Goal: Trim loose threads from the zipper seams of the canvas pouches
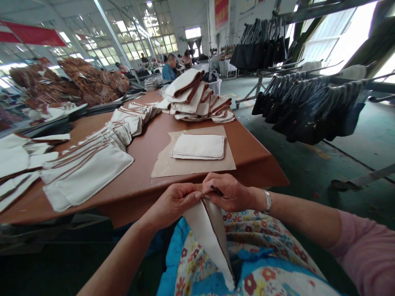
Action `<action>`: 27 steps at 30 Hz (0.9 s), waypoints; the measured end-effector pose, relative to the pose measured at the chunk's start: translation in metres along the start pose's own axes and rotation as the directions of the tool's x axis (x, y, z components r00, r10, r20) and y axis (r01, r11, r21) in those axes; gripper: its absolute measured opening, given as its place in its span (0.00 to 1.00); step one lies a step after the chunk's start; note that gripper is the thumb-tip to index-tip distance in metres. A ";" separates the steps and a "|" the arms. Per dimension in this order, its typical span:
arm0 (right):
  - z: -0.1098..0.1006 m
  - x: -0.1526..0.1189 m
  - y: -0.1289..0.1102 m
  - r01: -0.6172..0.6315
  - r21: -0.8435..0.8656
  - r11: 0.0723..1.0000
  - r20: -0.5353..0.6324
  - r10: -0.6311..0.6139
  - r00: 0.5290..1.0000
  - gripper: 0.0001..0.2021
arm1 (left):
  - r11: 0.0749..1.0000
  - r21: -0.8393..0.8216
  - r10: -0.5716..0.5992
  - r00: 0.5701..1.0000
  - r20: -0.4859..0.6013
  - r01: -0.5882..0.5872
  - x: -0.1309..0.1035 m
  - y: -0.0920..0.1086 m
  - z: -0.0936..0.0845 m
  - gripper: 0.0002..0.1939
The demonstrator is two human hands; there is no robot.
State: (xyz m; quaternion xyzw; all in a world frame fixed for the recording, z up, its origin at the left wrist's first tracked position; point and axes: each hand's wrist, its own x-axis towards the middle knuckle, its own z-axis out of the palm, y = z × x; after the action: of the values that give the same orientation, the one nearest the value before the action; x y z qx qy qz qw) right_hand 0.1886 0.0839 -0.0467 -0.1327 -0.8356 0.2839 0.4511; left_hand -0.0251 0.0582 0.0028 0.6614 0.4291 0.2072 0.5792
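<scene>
The hands are the middle of the clock. At twelve is the big table with a smooth brown cover (pixel 148 142). At ten runs a long row of flat white pieces with brown edges (pixel 95 174). At twelve, on a flat tan paper sheet (pixel 163 166), sits a neat stack of white pieces (pixel 197 146). The long white piece with a brown edge (pixel 203 230) hangs from the hands toward five, over the lap. The right arm comes in from four; its hand (pixel 230 192) is bent in, curled around a thin dark stick-like thing (pixel 216 190). I cannot tell if it grips the white piece too. The left arm comes up from seven; its hand (pixel 177 201) pinches the white piece's top between thumb and bent fingers.
</scene>
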 end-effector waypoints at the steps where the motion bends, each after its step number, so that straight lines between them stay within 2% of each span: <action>1: -0.003 0.000 -0.001 -0.096 0.084 0.992 0.008 0.095 0.995 0.05 | 1.000 0.028 0.004 1.000 -0.004 -0.004 -0.001 0.003 0.001 0.16; 3: -0.009 0.003 -0.002 -0.324 0.255 0.911 0.061 0.320 0.946 0.11 | 0.997 0.075 0.013 1.000 -0.014 -0.012 -0.003 0.008 0.002 0.15; 4: -0.013 0.005 -0.002 -0.431 0.311 0.847 0.109 0.418 0.902 0.14 | 0.995 0.094 0.018 1.000 -0.019 -0.016 -0.003 0.010 0.002 0.15; 6: -0.022 0.011 -0.002 -0.579 0.339 0.742 0.218 0.536 0.815 0.20 | 0.990 0.135 0.041 0.999 -0.023 -0.037 -0.004 0.013 0.003 0.14; 9: -0.033 0.023 -0.002 -0.677 0.302 0.672 0.376 0.569 0.732 0.23 | 0.969 0.234 0.091 0.995 -0.041 -0.079 -0.003 0.015 0.004 0.15; 12: -0.038 0.031 -0.002 -0.730 0.244 0.638 0.486 0.571 0.661 0.20 | 0.931 0.350 0.131 0.989 -0.063 -0.101 -0.003 0.017 0.004 0.16; 13: -0.038 0.032 -0.002 -0.722 0.227 0.654 0.495 0.561 0.664 0.19 | 0.917 0.384 0.145 0.987 -0.068 -0.108 -0.003 0.018 0.004 0.16; 14: -0.036 0.033 -0.002 -0.694 0.220 0.686 0.486 0.539 0.688 0.17 | 0.902 0.417 0.161 0.984 -0.074 -0.116 -0.003 0.017 0.004 0.16; 16: -0.030 0.031 -0.002 -0.600 0.228 0.767 0.430 0.474 0.769 0.14 | 0.869 0.477 0.200 0.976 -0.090 -0.134 -0.002 0.015 0.006 0.16; 18: -0.024 0.028 -0.001 -0.532 0.206 0.821 0.344 0.448 0.825 0.13 | 0.839 0.525 0.244 0.962 -0.122 -0.146 -0.001 0.009 0.008 0.16; 20: -0.019 0.024 -0.001 -0.517 0.159 0.841 0.268 0.467 0.843 0.12 | 0.836 0.531 0.264 0.949 -0.171 -0.137 0.000 0.004 0.009 0.18; 22: -0.019 0.021 -0.002 -0.497 0.131 0.858 0.231 0.461 0.857 0.11 | 0.882 0.454 0.232 0.956 -0.180 -0.129 0.001 0.000 0.007 0.19; 25: -0.025 0.020 -0.005 -0.460 0.122 0.879 0.234 0.425 0.874 0.11 | 0.949 0.290 0.157 0.984 -0.086 -0.126 -0.002 0.002 -0.004 0.25; 27: -0.031 0.021 -0.006 -0.438 0.106 0.893 0.228 0.407 0.884 0.11 | 0.954 0.279 0.124 0.992 -0.040 -0.108 -0.007 0.005 -0.017 0.27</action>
State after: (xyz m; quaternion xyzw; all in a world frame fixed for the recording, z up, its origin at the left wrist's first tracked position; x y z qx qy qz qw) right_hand 0.2023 0.0998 -0.0151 -0.2477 -0.8029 0.4512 0.3007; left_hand -0.0406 0.0624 0.0131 0.7535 0.4306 0.1976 0.4558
